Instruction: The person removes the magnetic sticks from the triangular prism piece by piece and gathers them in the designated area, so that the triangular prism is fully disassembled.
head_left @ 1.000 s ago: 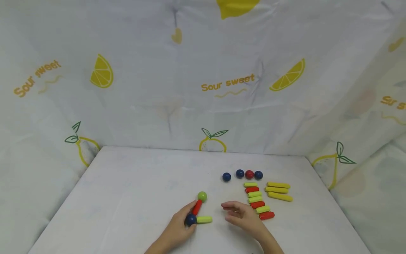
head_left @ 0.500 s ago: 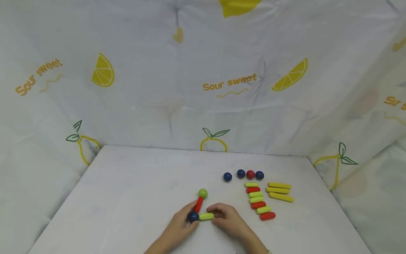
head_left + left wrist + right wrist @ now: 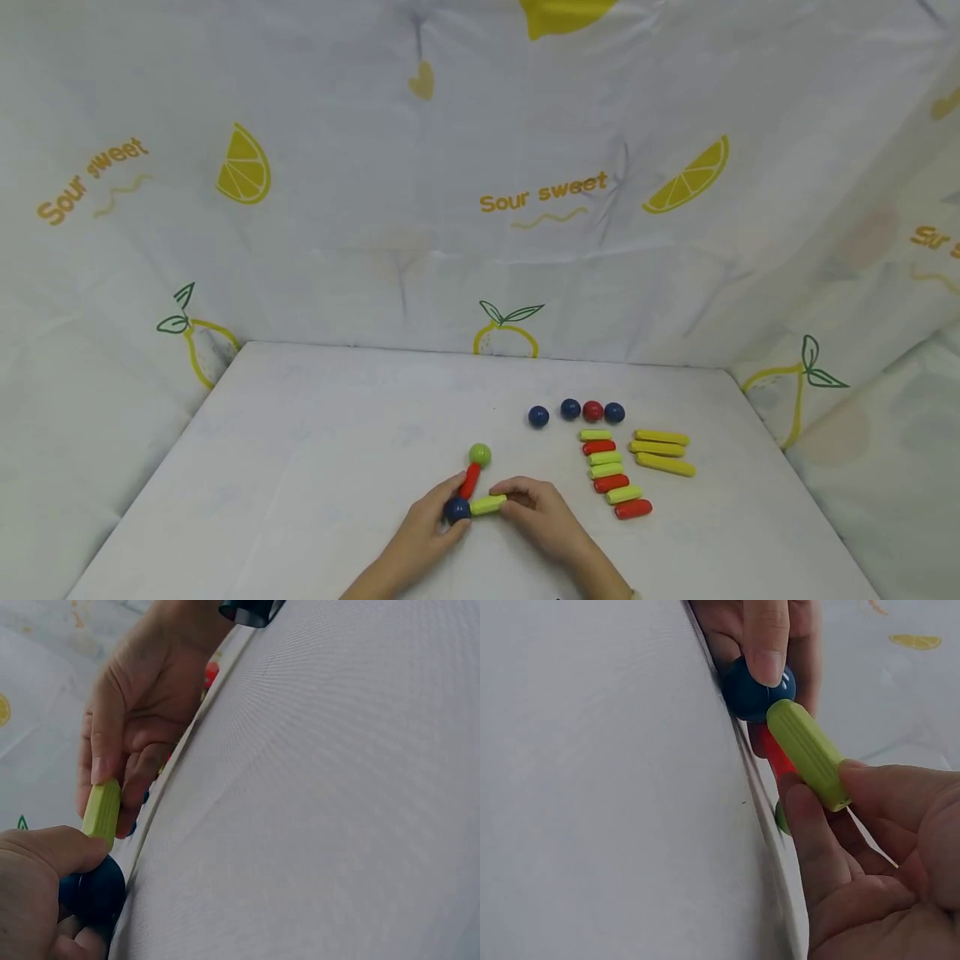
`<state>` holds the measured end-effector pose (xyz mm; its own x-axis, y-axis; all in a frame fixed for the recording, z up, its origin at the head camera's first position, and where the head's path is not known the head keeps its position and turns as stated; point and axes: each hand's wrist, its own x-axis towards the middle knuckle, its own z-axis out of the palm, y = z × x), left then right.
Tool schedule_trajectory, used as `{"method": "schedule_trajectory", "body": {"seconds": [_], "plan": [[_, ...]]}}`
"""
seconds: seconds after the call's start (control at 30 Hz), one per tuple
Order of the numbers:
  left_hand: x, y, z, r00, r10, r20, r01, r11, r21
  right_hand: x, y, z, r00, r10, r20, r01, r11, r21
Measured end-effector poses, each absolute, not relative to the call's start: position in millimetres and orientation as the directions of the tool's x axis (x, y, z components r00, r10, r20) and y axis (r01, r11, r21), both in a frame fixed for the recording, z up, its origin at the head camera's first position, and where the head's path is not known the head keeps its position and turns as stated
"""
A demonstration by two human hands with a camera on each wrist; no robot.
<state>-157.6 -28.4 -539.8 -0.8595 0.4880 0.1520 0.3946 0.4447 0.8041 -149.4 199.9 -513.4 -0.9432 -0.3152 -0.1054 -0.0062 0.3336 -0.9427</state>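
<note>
My left hand (image 3: 425,535) grips a dark blue ball (image 3: 457,510) low over the white table, thumb in front and fingers behind. From that ball a red rod (image 3: 469,481) runs away to a green ball (image 3: 480,454). A short yellow-green rod (image 3: 807,754) touches the blue ball and points to the right. Its free end is pinched between the thumb and fingers of my right hand (image 3: 546,521). In the left wrist view the same yellow-green rod (image 3: 103,812) spans the space between both hands.
Behind and to the right lie loose blue balls (image 3: 538,417) and one red ball (image 3: 592,411). A column of short red and yellow-green rods (image 3: 611,482) lies right of my right hand, with longer yellow rods (image 3: 660,450) beside it. A printed cloth (image 3: 375,208) hangs behind the table (image 3: 315,433).
My right hand has come left from beside the rod column and taken the yellow-green rod's free end. That end now sits slightly higher. The joined pieces have shifted slightly away from me.
</note>
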Motion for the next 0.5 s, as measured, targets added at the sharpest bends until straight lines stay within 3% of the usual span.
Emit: {"method": "schedule_trajectory", "body": {"seconds": [0.5], "plan": [[-158.0,-28.3,-539.5,-0.868,0.486,0.103,0.342,0.434,0.834,-148.3,204.3,-506.9,-0.917,-0.371,-0.147,0.139,0.05,-0.989]]}}
